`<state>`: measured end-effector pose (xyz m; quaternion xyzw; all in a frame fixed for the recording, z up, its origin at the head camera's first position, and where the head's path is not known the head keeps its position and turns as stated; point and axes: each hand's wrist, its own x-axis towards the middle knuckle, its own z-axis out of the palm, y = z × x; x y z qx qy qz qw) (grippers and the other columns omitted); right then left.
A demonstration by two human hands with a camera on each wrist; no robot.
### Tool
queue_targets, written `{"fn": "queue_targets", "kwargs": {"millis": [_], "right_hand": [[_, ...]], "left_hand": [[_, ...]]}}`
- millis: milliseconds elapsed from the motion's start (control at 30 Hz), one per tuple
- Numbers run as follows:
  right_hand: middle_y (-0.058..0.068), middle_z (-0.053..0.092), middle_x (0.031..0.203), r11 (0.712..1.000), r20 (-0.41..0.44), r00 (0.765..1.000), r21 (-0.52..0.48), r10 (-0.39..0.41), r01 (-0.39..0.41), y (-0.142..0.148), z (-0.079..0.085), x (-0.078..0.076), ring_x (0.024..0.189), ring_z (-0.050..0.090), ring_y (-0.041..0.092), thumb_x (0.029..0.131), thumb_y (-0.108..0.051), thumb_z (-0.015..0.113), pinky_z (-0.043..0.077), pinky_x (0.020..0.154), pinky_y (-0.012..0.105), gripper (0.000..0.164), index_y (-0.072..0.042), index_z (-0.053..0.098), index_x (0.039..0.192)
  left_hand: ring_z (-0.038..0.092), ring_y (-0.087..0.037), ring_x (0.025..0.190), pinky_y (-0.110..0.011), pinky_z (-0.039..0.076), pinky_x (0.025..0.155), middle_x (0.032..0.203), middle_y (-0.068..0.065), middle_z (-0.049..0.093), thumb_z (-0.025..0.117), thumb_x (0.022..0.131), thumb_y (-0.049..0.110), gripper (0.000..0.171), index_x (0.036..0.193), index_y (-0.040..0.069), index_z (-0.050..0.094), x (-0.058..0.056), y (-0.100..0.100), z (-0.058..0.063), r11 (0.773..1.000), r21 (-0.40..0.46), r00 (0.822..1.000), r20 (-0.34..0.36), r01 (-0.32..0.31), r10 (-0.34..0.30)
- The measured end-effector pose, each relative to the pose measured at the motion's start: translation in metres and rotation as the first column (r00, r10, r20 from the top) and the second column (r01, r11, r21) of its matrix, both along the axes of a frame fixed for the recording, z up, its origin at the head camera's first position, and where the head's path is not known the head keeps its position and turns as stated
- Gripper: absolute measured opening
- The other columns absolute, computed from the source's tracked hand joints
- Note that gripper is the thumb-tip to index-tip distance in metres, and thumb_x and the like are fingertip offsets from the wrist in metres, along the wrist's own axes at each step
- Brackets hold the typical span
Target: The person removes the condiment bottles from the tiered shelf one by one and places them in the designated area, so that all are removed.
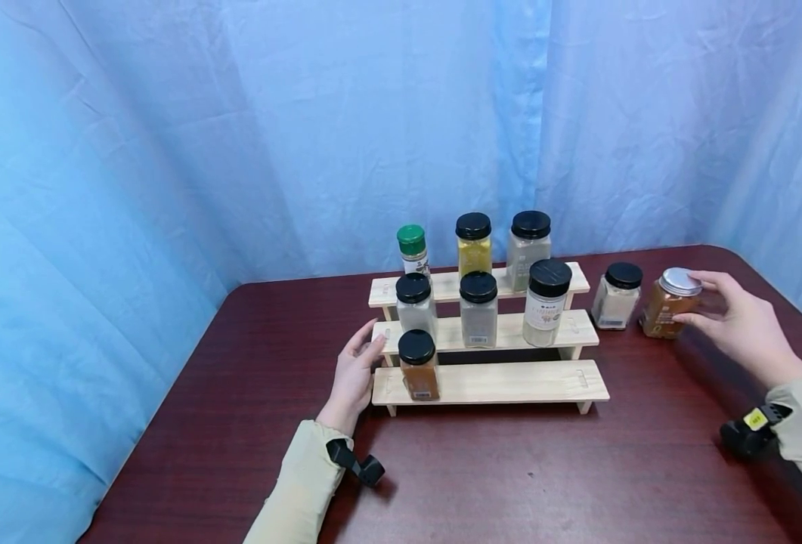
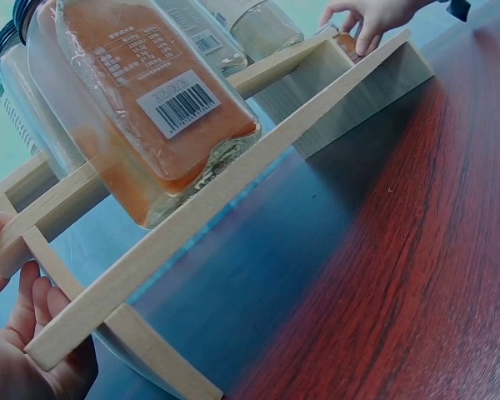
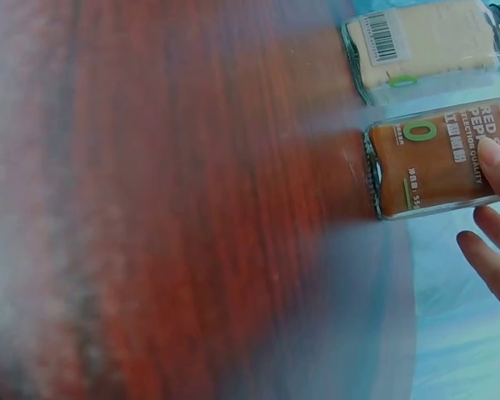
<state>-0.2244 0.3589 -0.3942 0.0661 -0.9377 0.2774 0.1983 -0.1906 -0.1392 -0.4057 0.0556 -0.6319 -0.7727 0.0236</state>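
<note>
My left hand [image 1: 354,374] grips the left end of a three-tier wooden spice rack [image 1: 496,384], the thumb on the middle shelf's end and the fingers beneath it. Near that hand, on the lowest shelf, stands a black-lidded jar of orange-brown powder [image 2: 162,108]. Off to the rack's right, my right hand [image 1: 747,321] holds a silver-lidded glass spice jar [image 1: 666,306] between thumb and fingers. Its label reads red pepper in the right wrist view, where reddish-brown powder [image 3: 425,179] shows through the glass. Beside it stands a black-lidded jar of pale powder [image 1: 616,298].
Three black-lidded jars, one of them a shaker with a white label [image 1: 543,311], line the middle shelf. On the top shelf are a green-capped bottle [image 1: 412,245], a yellow-powder jar [image 1: 474,253] and a greyish jar [image 1: 528,253]. Blue curtains [image 1: 373,136] hang behind the dark red table [image 1: 292,332].
</note>
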Motion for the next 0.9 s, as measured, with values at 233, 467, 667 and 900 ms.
{"fn": "queue_targets", "kwargs": {"millis": [233,467,667,900], "right_hand": [[0.038,0.049,0.12,1.0,0.001,1.0,-0.008,-0.017,0.017,-0.001,0.002,-0.005,0.096,0.055,0.055,0.073,0.012,0.073,0.046,0.07,0.051,0.073,0.004,0.039,0.136],[0.037,0.048,0.121,1.0,-0.002,1.0,-0.012,-0.025,0.025,-0.002,0.002,-0.009,0.095,0.056,0.056,0.075,0.011,0.073,0.045,0.07,0.053,0.072,0.003,0.039,0.137],[0.037,0.048,0.121,0.999,0.007,0.999,-0.011,-0.036,0.036,-0.002,0.0,-0.012,0.093,0.056,0.056,0.076,0.009,0.072,0.047,0.068,0.055,0.071,0.003,0.039,0.138],[0.036,0.05,0.118,0.999,0.002,1.0,-0.016,-0.029,0.029,-0.002,0.0,-0.013,0.092,0.057,0.056,0.074,0.009,0.074,0.047,0.068,0.054,0.07,0.003,0.04,0.136]], "left_hand": [[0.057,-0.002,0.073,-0.019,0.043,0.065,0.081,0.008,0.059,0.053,0.096,0.01,0.051,0.144,0.001,0.037,-0.001,0.001,0.001,1.0,0.004,1.0,-0.011,0.002,-0.001],[0.057,-0.002,0.073,-0.019,0.045,0.067,0.081,0.008,0.059,0.053,0.096,0.01,0.051,0.144,0.002,0.038,-0.002,0.0,0.002,1.0,0.002,1.0,-0.013,-0.002,0.002],[0.057,-0.002,0.073,-0.019,0.044,0.067,0.081,0.008,0.059,0.055,0.096,0.012,0.05,0.143,0.005,0.04,-0.001,-0.001,0.001,1.0,-0.015,1.0,-0.001,-0.002,0.002],[0.056,-0.002,0.072,-0.019,0.044,0.065,0.079,0.007,0.058,0.055,0.096,0.012,0.051,0.144,0.004,0.039,0.0,-0.001,0.0,1.0,-0.015,1.0,-0.002,0.001,-0.001]]}}
